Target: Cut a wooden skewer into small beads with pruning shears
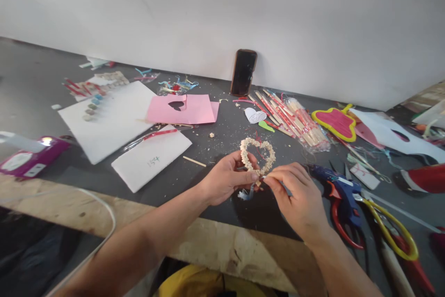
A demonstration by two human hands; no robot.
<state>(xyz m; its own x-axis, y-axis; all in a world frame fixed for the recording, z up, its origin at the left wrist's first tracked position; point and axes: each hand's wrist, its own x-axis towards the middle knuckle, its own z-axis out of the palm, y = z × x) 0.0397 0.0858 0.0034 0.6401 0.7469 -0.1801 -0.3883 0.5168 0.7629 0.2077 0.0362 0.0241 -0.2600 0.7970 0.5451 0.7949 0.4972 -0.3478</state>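
Note:
A heart-shaped ring of small cream-coloured pieces is held upright over the dark table. My left hand grips its lower left part between thumb and fingers. Close to the heart's bottom tip, my right hand pinches something small and pale that I cannot make out. A light blue tassel hangs below the heart, and thin red thread shows inside and above it.
A phone leans on the wall. Pink card and white boards lie left; wrapped sticks lie behind right. A blue glue gun and yellow-handled scissors are beside my right hand. A purple device sits far left.

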